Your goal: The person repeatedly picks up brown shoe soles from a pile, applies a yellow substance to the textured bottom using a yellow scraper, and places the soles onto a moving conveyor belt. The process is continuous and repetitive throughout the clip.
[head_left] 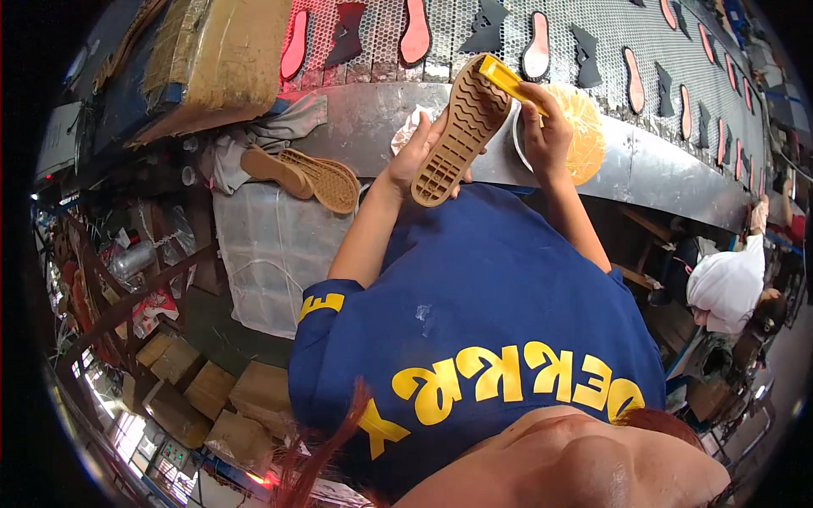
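My left hand (pixel 417 151) grips a tan rubber shoe sole (pixel 461 131) from below, tread side facing me, its toe pointing up and right. My right hand (pixel 547 135) holds a yellow brush (pixel 508 83) whose head rests on the sole's upper end. Just behind my right hand stands a white bowl (pixel 584 135) of yellowish glue on the metal edge of the line.
A mesh conveyor (pixel 593 34) with pink insoles and dark cut pieces runs along the top. Two more tan soles (pixel 318 176) lie at left beside a grey rag (pixel 279 131) and a cardboard box (pixel 224 59). A person in white (pixel 732 284) sits at right. Small cartons (pixel 212 394) sit on the floor.
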A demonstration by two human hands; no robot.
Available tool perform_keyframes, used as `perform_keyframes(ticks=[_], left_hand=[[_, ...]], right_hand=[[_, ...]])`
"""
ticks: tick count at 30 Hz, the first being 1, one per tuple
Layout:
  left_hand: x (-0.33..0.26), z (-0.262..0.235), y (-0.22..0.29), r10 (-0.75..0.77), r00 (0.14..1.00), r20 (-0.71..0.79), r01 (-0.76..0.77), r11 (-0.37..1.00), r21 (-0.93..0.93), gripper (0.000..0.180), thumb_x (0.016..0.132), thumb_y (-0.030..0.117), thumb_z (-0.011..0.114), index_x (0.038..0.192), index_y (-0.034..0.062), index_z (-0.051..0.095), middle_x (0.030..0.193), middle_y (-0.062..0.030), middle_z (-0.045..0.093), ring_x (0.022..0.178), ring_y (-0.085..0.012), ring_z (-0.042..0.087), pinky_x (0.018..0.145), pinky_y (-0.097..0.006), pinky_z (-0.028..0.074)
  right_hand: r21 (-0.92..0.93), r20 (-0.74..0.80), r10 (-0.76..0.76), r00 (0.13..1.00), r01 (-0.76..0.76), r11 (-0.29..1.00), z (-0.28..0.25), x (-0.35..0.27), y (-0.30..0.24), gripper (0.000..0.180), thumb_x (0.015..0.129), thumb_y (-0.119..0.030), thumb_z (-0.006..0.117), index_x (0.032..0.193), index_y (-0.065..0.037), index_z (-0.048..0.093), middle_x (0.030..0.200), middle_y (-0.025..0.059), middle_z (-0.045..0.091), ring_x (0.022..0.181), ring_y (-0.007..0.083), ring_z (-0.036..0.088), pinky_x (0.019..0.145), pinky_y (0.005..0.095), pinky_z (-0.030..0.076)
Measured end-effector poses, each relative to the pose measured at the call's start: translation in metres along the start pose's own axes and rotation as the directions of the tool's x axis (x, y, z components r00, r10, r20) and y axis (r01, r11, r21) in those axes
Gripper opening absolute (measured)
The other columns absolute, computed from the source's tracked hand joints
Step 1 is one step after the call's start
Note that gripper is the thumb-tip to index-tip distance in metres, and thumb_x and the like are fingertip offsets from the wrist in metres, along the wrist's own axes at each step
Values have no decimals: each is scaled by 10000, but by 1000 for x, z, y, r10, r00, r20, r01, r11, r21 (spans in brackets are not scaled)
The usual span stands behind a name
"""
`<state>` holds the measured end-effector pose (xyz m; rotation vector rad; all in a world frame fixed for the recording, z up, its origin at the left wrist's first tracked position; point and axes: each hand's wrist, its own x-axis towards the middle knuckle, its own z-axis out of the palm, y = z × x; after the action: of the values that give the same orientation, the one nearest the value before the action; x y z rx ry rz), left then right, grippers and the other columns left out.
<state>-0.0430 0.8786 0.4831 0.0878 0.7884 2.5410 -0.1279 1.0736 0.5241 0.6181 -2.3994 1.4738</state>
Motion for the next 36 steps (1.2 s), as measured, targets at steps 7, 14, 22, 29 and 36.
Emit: perform_keyframes(ticks=[7, 14, 22, 29, 36], left_hand=[[1, 8, 4, -28, 1000, 0, 28, 999, 16, 794, 884, 722, 188, 1465, 182, 162, 1155, -262, 532, 775, -255, 655, 526, -353, 593], [2, 16, 9, -40, 999, -7, 40, 999, -26, 802, 875, 736, 193, 1463, 190, 177, 1151, -262, 531, 773, -277, 654, 529, -370, 592], [5, 18, 14, -32, 999, -9, 32, 996, -83, 802, 872, 743, 162, 1468, 206, 190, 1172, -243, 530, 795, -319, 649, 525, -408, 588], [15, 21, 11, 15, 990, -142, -29, 995, -94, 770, 889, 722, 138, 1460, 208, 197, 1191, -200, 539, 881, -349, 640, 533, -478, 584], [28, 17, 4, 99, 967, -235, -102, 995, -2, 766, 945, 638, 134, 1427, 59, 267, 1240, -248, 516, 1062, -357, 593, 875, -475, 522]], right_hand=[[7, 33, -34, 999, 34, 999, -1, -5, 0, 216, 947, -126, 549, 1123, -24, 624, 1044, 119, 677, 977, 210, 648, 844, 298, 484], [50, 168, -181, 969, 175, 983, -12, -9, 0, 229, 874, -90, 616, 1096, -34, 620, 1107, 166, 644, 1002, 314, 645, 833, 344, 516], [101, 337, -264, 904, 245, 964, -32, -16, -13, 244, 883, -144, 612, 1099, -30, 607, 1138, 179, 625, 1095, 343, 593, 895, 400, 492], [104, 376, -392, 840, 382, 918, -33, -30, -23, 286, 872, -189, 629, 1089, -7, 592, 1072, 129, 640, 1056, 386, 598, 899, 430, 496], [213, 416, -446, 793, 392, 895, -39, -35, -37, 323, 876, -241, 619, 1067, 18, 590, 1036, 158, 652, 1045, 363, 613, 942, 447, 478]])
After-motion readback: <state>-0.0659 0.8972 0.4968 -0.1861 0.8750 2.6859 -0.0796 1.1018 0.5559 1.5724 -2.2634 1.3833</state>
